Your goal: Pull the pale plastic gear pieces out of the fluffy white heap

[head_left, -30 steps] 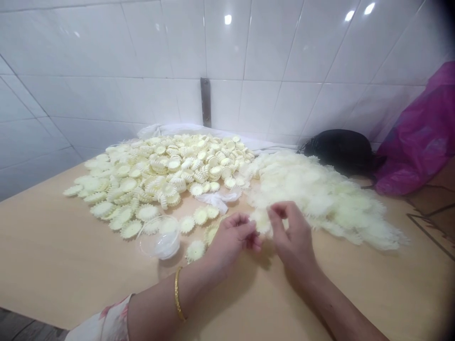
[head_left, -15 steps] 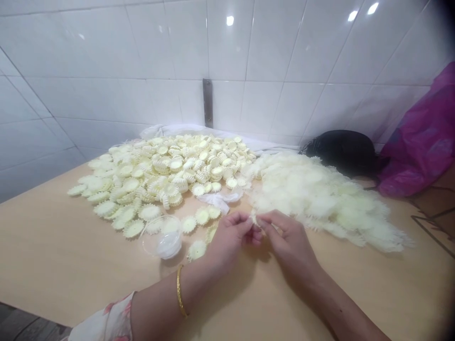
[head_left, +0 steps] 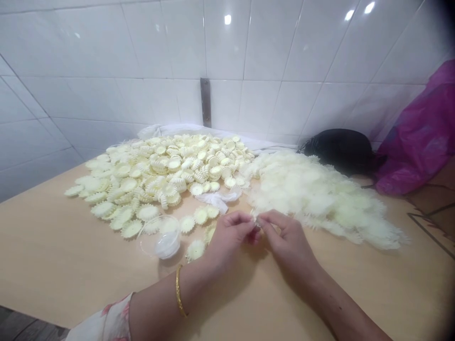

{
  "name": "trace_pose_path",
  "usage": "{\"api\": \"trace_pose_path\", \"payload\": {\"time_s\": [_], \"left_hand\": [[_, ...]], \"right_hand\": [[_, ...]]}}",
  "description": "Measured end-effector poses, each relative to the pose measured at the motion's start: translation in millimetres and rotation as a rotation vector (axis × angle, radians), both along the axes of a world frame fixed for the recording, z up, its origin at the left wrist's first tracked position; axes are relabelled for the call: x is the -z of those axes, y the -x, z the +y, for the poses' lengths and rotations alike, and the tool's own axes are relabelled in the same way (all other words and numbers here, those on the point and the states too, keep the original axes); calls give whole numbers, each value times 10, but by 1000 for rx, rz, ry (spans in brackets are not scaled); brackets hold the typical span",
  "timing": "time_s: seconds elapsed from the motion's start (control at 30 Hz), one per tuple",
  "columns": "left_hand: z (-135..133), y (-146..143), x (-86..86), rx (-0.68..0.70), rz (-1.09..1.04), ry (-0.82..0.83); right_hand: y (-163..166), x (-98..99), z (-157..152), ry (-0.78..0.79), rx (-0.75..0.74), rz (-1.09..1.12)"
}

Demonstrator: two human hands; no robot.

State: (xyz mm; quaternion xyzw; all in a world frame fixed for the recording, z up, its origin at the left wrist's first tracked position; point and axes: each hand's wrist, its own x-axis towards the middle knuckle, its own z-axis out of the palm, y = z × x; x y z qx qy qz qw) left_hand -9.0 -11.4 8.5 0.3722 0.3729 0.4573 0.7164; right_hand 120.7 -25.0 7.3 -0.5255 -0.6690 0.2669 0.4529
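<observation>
White tiled wall (head_left: pixel 106 42) — maybe a black bag (head_left: pixel 337 151) — beside magenta plastic sheeting (head_left: pixel 415 137).

Walls: white glossy tiles (head_left: pixel 270 42) are laid in a square grid behind the tabletop.
Fitting: a narrow metal strip (head_left: pixel 205 102) is fixed upright on the tiles.
Light: small bright reflections (head_left: pixel 227 19) are cast high on the glazed surface; no lamp is seen.
Furniture: a pale wooden tabletop (head_left: pixel 60 251) is set against the wall.
Floor: a dark floor (head_left: pixel 17 324) is seen only below the tabletop's near corner.
Against the wall: a magenta plastic bag (head_left: pixel 415 137) is heaped at right, with a black bundle (head_left: pixel 337 151) placed just beside it.
</observation>
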Motion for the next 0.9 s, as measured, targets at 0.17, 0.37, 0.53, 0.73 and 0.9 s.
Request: {"api": "trace_pose_path", "payload": {"time_s": [0.17,0.37,0.53,0.73,0.9], "left_hand": [[5,-2,9,4,-33,37],[4,3,15,-4,-35,31],[24,17,41,24,-97,2],[26,20,46,122,-87,-30],[11,47,1,-15,39,-62]], "right_hand": [[-18,-32,-8,-12,105,-19],[-45,-47,4,13,104,-33],[-19,-45,2,48,0,46],[-68,-106,22,241,-140,369],[-117,-58,55,293,-104,472]]}}
